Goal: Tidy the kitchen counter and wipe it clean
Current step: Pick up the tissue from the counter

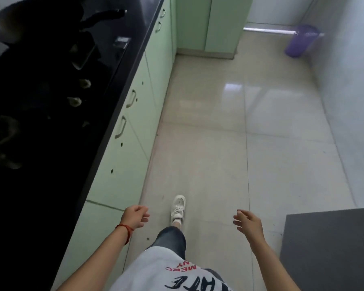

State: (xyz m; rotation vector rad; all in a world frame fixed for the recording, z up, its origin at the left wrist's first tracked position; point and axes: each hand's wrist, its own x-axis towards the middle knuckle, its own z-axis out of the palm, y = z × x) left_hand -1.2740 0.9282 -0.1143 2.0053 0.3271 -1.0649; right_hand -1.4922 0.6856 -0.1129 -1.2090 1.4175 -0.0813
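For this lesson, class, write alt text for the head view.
A person walks along a tiled kitchen floor with empty left hand and right hand held out, beside a glossy black counter over pale green cabinets; a purple plastic bin stands far ahead.

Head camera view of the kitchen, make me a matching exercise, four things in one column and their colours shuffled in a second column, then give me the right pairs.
Things:
1. kitchen counter
2. cabinet doors
3. bin
4. shoe

Colours:
A. purple
B. white
C. black
D. pale green

Pairs: 1-C, 2-D, 3-A, 4-B
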